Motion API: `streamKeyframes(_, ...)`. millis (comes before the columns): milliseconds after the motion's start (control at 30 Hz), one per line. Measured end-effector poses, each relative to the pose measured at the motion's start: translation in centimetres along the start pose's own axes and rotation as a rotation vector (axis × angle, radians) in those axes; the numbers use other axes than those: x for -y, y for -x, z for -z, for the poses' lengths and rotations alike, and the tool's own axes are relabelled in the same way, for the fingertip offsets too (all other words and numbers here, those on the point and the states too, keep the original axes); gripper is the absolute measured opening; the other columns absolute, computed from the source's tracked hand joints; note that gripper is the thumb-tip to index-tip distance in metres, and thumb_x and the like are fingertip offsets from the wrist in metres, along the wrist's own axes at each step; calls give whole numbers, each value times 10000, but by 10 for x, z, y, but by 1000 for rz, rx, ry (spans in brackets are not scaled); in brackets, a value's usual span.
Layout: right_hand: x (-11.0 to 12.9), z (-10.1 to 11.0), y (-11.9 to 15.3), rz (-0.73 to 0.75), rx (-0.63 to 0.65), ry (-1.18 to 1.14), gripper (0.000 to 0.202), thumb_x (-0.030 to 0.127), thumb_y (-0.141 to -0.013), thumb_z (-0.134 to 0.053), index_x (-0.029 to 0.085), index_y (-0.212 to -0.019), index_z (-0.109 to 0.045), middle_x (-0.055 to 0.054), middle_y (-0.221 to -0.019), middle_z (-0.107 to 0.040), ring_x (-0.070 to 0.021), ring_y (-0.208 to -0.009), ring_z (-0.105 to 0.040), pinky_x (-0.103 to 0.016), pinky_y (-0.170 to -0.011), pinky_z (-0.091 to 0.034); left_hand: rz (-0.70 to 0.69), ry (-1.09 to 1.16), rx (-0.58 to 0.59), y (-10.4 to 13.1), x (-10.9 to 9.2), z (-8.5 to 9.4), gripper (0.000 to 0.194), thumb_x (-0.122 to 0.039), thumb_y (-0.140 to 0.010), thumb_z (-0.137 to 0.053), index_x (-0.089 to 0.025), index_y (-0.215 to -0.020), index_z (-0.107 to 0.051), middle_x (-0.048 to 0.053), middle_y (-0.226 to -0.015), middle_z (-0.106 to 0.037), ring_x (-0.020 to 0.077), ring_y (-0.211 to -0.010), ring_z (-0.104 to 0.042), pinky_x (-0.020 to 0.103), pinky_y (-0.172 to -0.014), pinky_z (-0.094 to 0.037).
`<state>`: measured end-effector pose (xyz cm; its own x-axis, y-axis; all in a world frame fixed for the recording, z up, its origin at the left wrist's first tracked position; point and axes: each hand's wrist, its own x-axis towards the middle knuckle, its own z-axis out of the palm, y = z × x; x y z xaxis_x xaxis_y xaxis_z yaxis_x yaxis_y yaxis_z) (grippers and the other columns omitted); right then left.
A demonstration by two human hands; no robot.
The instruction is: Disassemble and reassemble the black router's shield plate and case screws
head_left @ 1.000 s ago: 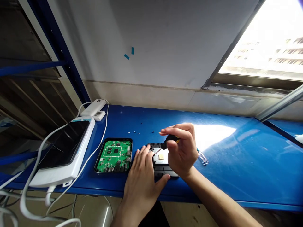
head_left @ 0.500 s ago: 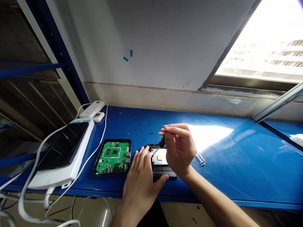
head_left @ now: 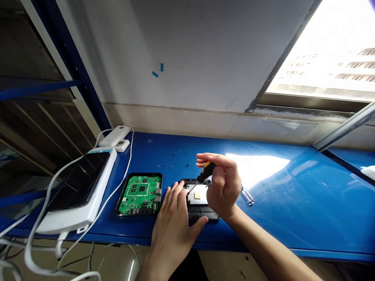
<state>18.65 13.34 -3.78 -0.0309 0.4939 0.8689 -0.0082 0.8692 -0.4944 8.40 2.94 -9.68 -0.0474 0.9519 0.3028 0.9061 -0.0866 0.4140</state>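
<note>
My right hand (head_left: 224, 185) is closed around the black and yellow handle of a screwdriver (head_left: 206, 171), which is tilted. Its thin shaft slants down to the left, and the tip is beside my left fingertips, at the left part of a black plastic cover (head_left: 202, 214). A silver metal plate (head_left: 199, 198) with a small yellowish pad (head_left: 197, 195) sits inside this cover. My left hand (head_left: 175, 218) lies over the cover's left edge with its fingers extended and its thumb at the near edge, holding it down. Several small screws (head_left: 165, 165) lie beyond on the blue table.
Left of my hands, a black case half (head_left: 117, 207) holds a green circuit board (head_left: 142, 193). A white device with a dark screen (head_left: 80, 179) stands farther left, with white cables (head_left: 129, 164) around it. Clear-shafted tools (head_left: 247, 195) lie to the right on the blue table (head_left: 293, 210).
My right fingers have shifted on the handle, so more of its black and yellow surface shows. My left hand and the cover stay in place.
</note>
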Motion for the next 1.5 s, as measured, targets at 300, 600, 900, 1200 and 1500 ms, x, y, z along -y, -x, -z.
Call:
streamKeyframes(300,-3,2,-1,43,0,130,188,174,-999,-514,253,-1083,-662,-41,-972,-662,-167,-809,-685,-356,-663,-620,-9,22,-28,1,1,0,655,-553,-883,-674,-181,-1358,-420,209,-1550,-498,367,-1465,-431,617,-1172,-416)
streamKeyframes(600,-8,3,3,-20,20,24,290,179,-1012,-425,263,-1194,-634,-59,-1101,-671,-172,-849,-692,-385,-714,-624,-13,71,-23,-1,0,2,649,-547,-884,-678,-180,-1357,-427,216,-1538,-510,366,-1466,-431,622,-1175,-403)
streamKeyframes(900,-19,6,0,-110,14,165,324,170,-978,-554,271,-1281,-606,-32,-1029,-731,-125,-733,-697,-292,-623,-607,16,70,6,-1,-3,5,662,-447,-867,-721,-149,-1386,-438,223,-1555,-488,371,-1479,-406,625,-1182,-397)
streamKeyframes(1200,-42,15,-14,-285,-166,66,241,270,-997,-554,235,-1227,-616,-22,-953,-716,-82,-561,-620,-221,-485,-566,27,79,-35,1,0,-1,601,-410,-871,-698,-198,-1381,-461,165,-1574,-485,363,-1479,-405,614,-1173,-418)
streamKeyframes(1500,-21,8,-7,-194,-65,40,237,231,-1003,-537,236,-1227,-612,-35,-1001,-726,-93,-600,-643,-266,-533,-589,28,50,0,-2,1,-1,631,-435,-877,-696,-181,-1394,-438,194,-1572,-476,359,-1488,-395,610,-1185,-391)
